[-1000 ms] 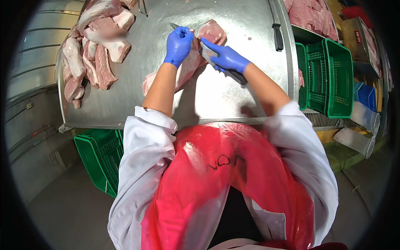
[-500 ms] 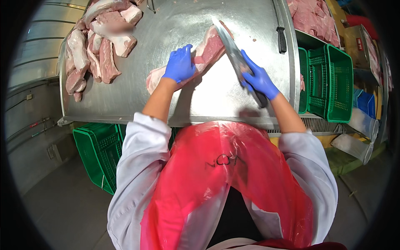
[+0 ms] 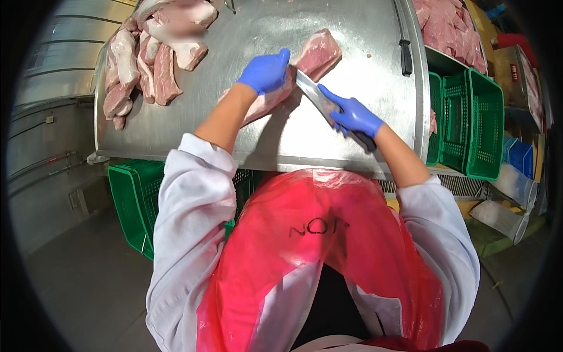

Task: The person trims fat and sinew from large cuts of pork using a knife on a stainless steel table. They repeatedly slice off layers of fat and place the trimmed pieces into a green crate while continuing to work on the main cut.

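Note:
A long piece of raw meat (image 3: 318, 54) lies slantwise on the metal table (image 3: 217, 70), its far end up and to the right. My left hand (image 3: 264, 71), in a blue glove, is closed over the middle of the piece, thumb up and fingers curled out of sight against the meat. My right hand (image 3: 358, 115), gloved in blue too, grips the dark handle of a knife (image 3: 315, 97). The broad blade points up and left, and its tip meets the meat right beside my left hand.
Several meat pieces (image 3: 167, 76) are heaped at the table's far left. A second, black-handled knife (image 3: 405, 57) lies by the right edge. Beyond it are a tray of pink meat slices (image 3: 451, 29) and green crates (image 3: 485, 123); another green crate (image 3: 132, 202) stands below left.
The knife has come back down and left, its tip moving from the meat's far end to beside my left hand. My left hand has shifted rightward along the meat. The view has moved slightly.

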A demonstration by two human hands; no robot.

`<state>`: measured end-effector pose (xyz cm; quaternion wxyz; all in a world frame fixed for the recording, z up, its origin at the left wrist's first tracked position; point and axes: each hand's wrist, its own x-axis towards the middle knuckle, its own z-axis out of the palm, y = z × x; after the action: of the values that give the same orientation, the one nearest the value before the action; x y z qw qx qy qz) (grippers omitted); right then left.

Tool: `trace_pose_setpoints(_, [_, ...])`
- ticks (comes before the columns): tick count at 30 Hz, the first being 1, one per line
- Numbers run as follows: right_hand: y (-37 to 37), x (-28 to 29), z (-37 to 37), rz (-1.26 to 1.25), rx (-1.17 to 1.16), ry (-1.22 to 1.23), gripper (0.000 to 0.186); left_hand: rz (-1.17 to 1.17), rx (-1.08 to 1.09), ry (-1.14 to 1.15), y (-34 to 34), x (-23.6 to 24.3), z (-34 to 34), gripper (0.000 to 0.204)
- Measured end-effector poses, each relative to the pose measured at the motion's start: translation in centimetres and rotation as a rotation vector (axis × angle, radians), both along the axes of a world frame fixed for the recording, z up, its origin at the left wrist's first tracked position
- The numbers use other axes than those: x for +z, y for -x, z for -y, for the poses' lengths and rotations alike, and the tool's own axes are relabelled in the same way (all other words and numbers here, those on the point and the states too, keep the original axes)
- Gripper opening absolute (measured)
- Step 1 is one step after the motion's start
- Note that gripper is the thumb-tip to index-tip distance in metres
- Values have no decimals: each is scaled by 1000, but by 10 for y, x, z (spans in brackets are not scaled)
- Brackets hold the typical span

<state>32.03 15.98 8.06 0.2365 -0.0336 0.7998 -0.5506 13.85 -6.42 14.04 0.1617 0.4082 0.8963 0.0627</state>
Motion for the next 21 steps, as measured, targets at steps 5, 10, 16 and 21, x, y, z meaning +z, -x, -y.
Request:
trace_pose_setpoints(5, [76,13,58,-28,-128,148,74,-16,-48,-19,-3,30,-20,20])
trace_pose_setpoints(10, [1,16,35,179,63,24,76,-39,15,-239,13,38,6,16])
trace_pose_setpoints(16, [50,3,87,98,-111,139,77,-13,-10,-356,5,59,4,15])
trace_pose_setpoints(21, [-5,3,103,143,-19,117,80,25,68,-357,13,73,28,14])
